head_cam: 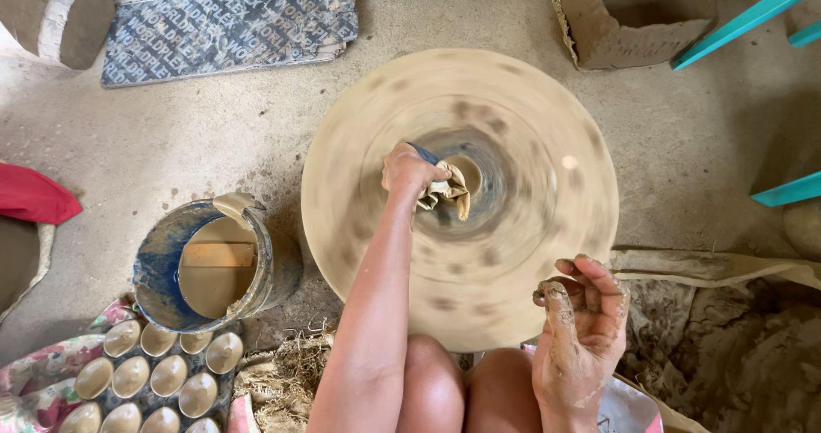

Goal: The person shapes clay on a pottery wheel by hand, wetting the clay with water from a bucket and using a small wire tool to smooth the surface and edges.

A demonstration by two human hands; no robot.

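Two hands: left (409,173) clutching wet cloth (446,192) over blurred wheel (513,253), right (581,330) half-curled, empty, clay-caked.

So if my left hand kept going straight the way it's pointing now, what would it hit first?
Your left hand, holding a wet cloth, points toward the small clay piece at the centre of the spinning potter's wheel. It would probably meet that clay first, though depth is hard to judge.
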